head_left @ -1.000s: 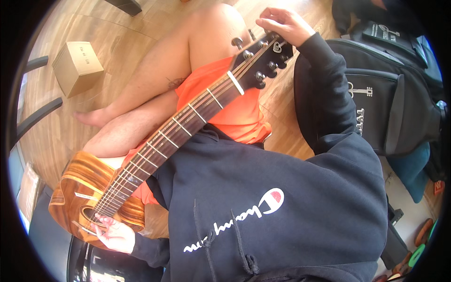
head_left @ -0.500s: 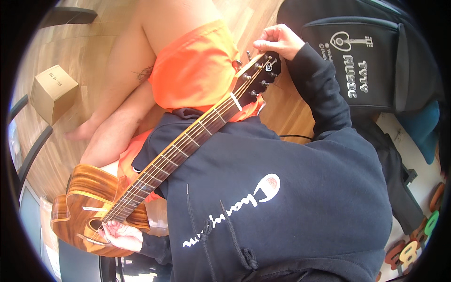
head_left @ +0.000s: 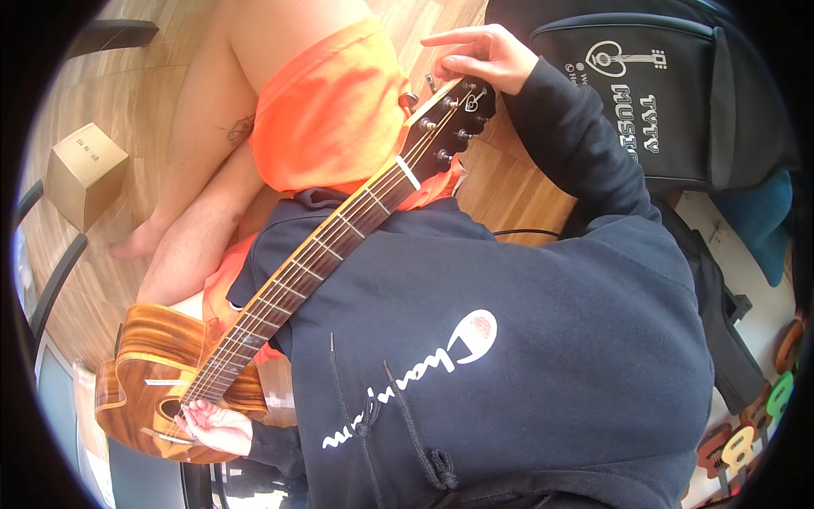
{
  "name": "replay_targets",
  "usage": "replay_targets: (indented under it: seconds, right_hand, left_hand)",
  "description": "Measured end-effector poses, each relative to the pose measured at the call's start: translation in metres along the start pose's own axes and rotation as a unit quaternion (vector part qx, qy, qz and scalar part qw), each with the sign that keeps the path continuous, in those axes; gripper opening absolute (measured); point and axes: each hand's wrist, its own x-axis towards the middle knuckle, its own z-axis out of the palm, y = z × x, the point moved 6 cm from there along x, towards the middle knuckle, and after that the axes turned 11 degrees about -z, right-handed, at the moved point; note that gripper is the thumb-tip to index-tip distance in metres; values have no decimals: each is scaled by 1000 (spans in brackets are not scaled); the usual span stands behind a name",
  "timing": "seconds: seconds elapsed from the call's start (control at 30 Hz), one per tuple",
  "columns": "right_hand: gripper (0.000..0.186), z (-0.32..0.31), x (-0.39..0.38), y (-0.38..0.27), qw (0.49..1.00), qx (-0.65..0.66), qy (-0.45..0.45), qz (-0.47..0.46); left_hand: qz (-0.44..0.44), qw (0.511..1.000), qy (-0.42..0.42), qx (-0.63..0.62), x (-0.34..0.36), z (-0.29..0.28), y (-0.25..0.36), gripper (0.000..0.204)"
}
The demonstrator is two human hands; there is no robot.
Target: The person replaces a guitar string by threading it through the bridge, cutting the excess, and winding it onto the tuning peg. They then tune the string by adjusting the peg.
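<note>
A wooden acoustic guitar lies across my body, its neck rising diagonally to a black headstock. My left hand is at the strings beside the sound hole, fingertips curled in; whether they pinch anything is too small to see. My right hand hovers at the top of the headstock near a tuning peg, index finger stretched out and thumb lower, the fingers apart.
Bare legs and orange shorts fill the upper middle. A cardboard box sits on the wooden floor by black chair legs. A black padded bag is at upper right; several small coloured ukuleles are at lower right.
The view has shifted, showing more of the bag and shorts. My right hand's index finger has straightened outward from a curled position. My left hand's fingers look more curled at the strings.
</note>
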Motion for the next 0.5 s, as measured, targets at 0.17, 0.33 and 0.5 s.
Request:
replay_targets:
  seconds: [0.17, 0.33, 0.5]
  right_hand:
    - [51, -2, 5, 8, 994, 103, -46, 11]
    - [42, -15, 5, 39, 971, 190, -94, 113]
    - [30, -13, 20, 37, 938, 244, -212, 127]
  left_hand:
    - [41, 999, 11, 27, -8, 42, -6, 31]
    - [81, 994, 43, 52, -15, 46, -1, 30]
    - [115, 986, 80, 88, -20, 14, 11, 30]
